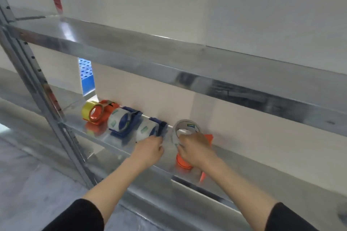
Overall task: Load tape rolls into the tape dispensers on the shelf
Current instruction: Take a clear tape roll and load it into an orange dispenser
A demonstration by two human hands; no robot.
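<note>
1. On the galvanised metal shelf [170,153] four dispensers stand in a row. From the left they begin with an orange plastic dispenser holding a yellow tape roll [92,113], a first blue plastic dispenser [123,123] and a second blue plastic dispenser [153,129]. Both blue ones carry whitish rolls, so these three look loaded.
2. The fourth, an orange plastic dispenser with a bare round hub [183,162], lies at the right end of the row, partly hidden under the right hand [196,151].
3. The right hand pinches the lower rim of a clear tape roll [185,129]. The roll stands on edge just above that hub and is not yet seated on it.
4. The left hand [150,149] has its fingers curled on the near end of the second blue plastic dispenser, apparently holding it.
5. The step in hand looks like loading the last dispenser, so the task seems close to done.
6. Next, the roll likely needs tipping flat so that its core lines up with the hub. It can then be pressed down and the free end led to the blade. The unwinding direction cannot be read here.
</note>
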